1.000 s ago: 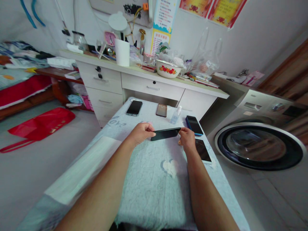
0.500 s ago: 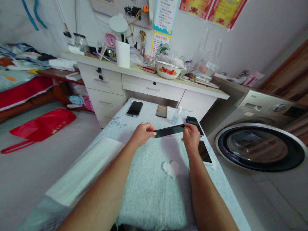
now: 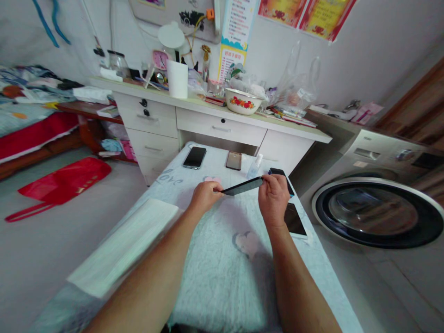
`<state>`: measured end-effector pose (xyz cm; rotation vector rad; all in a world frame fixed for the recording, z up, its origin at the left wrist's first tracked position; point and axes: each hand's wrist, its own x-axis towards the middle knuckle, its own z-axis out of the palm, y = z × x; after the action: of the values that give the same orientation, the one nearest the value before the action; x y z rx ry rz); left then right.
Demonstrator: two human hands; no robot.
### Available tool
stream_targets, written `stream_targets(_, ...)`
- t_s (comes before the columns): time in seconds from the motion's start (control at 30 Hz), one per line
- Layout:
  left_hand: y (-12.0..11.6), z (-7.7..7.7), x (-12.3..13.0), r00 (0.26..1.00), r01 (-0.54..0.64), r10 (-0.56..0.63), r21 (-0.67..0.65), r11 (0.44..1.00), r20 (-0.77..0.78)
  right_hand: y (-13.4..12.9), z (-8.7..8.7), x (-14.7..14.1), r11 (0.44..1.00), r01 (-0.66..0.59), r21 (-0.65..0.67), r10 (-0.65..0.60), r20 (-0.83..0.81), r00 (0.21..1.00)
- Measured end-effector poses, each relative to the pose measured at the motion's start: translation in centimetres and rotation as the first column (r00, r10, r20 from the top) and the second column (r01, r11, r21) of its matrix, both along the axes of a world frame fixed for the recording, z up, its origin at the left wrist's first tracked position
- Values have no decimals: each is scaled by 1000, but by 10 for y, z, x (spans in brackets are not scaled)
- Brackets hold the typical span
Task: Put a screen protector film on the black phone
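Between my two hands a dark smartphone [image 3: 243,186] is held above the cloth-covered table [image 3: 222,259], tilted, its right end higher. My left hand [image 3: 204,196] pinches its left end with thumb and fingertips. At the other end, my right hand [image 3: 274,199] is closed on the corner, fingers curled. Just behind the phone stands a clear spray bottle [image 3: 255,166]. Beside my right hand lie a dark phone [image 3: 280,178], partly covered by the hand, and a white-edged tablet [image 3: 295,221]. Farther back are a brown phone case [image 3: 233,160] and a black phone [image 3: 194,157].
A folded white cloth [image 3: 128,245] lies along the table's left side. A white desk [image 3: 208,111] stands behind, bearing a flowered enamel bowl [image 3: 243,101] and a paper roll [image 3: 177,78]. To the right is a washing machine [image 3: 378,152]; a red bag [image 3: 69,180] lies on the floor at left.
The smartphone has tipped: its right end is raised and its face looks narrower. My right hand has shifted slightly left and turned; my left hand keeps its pinch.
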<state>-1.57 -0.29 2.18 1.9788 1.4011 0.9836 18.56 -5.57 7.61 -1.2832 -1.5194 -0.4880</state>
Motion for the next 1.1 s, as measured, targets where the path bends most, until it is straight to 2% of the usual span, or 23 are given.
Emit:
stream_targets(0.27,-4,8,0,975,-33,22,-47,998,-223,-6,3,-17,996,-79,37,77,53,996)
stream_targets(0.63,-5,7,-5,957,48,-76,-105,993,-279,-11,1,-30,983,-182,-11,182,61,981)
stream_targets(0.73,-7,13,-5,964,91,-100,-46,995,-248,-14,1,-34,980,-196,-17,197,78,977)
stream_targets(0.87,-16,29,-1,973,232,-229,157,960,-38,-15,0,-35,978,-209,-27,210,86,974)
stream_targets(0.97,-23,39,5,964,215,-252,293,932,91,-15,-2,-35,976,-217,-26,219,77,973)
stream_targets(1.1,-30,47,10,974,114,-178,379,918,138,-16,-1,-36,972,-233,-35,235,65,970)
